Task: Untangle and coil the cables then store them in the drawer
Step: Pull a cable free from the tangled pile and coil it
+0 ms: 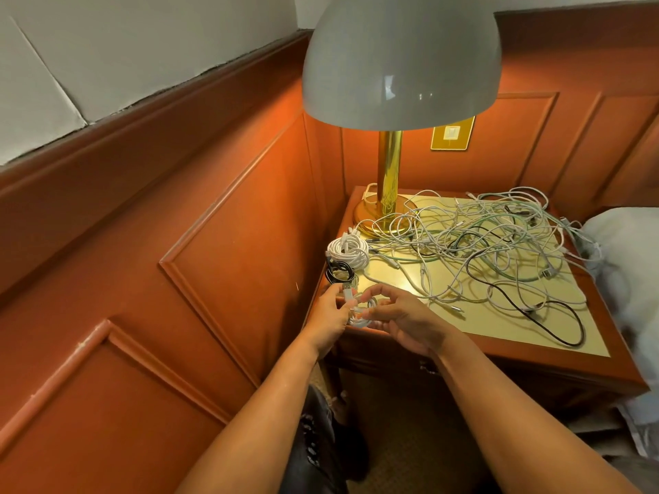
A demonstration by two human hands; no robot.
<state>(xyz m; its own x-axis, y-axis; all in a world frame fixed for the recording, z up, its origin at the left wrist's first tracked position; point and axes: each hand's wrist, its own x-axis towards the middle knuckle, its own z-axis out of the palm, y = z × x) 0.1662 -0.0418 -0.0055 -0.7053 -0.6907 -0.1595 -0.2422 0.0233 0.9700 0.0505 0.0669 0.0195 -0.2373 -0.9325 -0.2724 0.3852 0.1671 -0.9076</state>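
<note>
pinching a small white coil (360, 311) between left hand (330, 315) and right hand (403, 320) at the nightstand (535, 365) corner, the person holds something light, springy and likely to unwind unless gripped across its loops.

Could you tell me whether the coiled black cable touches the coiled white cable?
Touching: the head view shows the coiled black cable overlapping the coiled white cable's lower edge.

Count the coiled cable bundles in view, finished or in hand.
3. A white coil lies at the nightstand's left edge by the lamp base; a black coil sits just in front of it; a third white coil is held between both hands. The tangle may hide more.
</note>
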